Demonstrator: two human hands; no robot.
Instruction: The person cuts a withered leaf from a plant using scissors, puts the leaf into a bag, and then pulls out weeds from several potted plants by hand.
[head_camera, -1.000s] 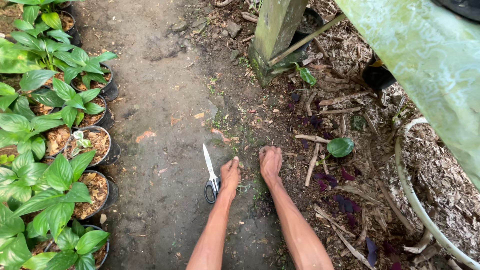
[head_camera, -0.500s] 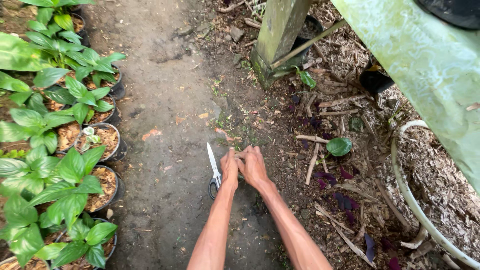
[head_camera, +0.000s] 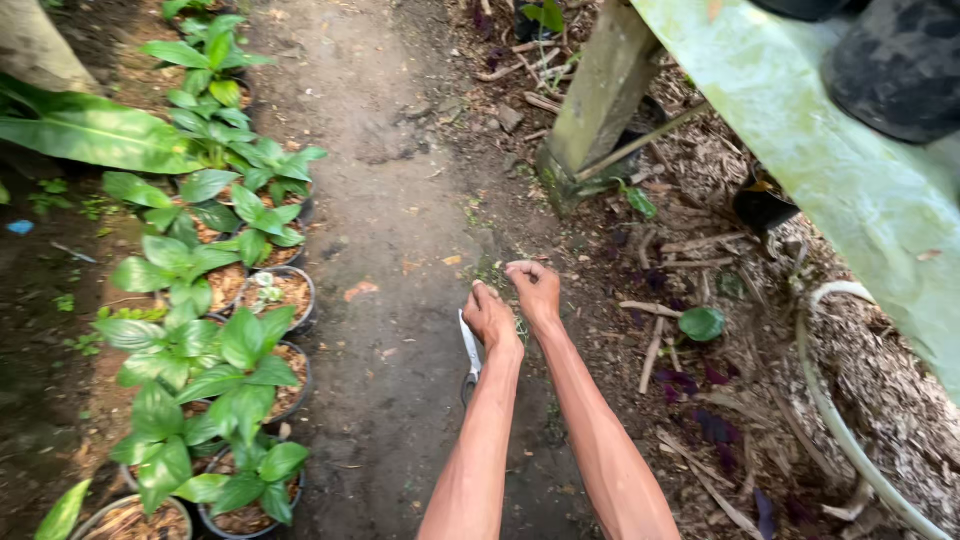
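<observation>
Both my arms reach down to a bare dirt path. My left hand (head_camera: 490, 316) is curled into a fist, knuckles up, just above the ground. My right hand (head_camera: 535, 288) is beside it and slightly farther out, fingers also curled under, next to a small tuft of weeds (head_camera: 492, 272). I cannot see anything inside either fist. A pair of scissors (head_camera: 468, 356) with pale blades and dark handles lies on the dirt just left of my left wrist, not touched by either hand.
A row of potted green seedlings (head_camera: 250, 345) lines the left side of the path. A mossy wooden post (head_camera: 600, 100) and a green-stained bench top (head_camera: 830, 150) stand at the right. Twigs, purple leaves and a pale curved rim (head_camera: 835, 410) lie beyond.
My hands went from flat on the ground to brought together, and are now fists lifted slightly forward. The view has shifted closer and to the right. The scissors stay put.
</observation>
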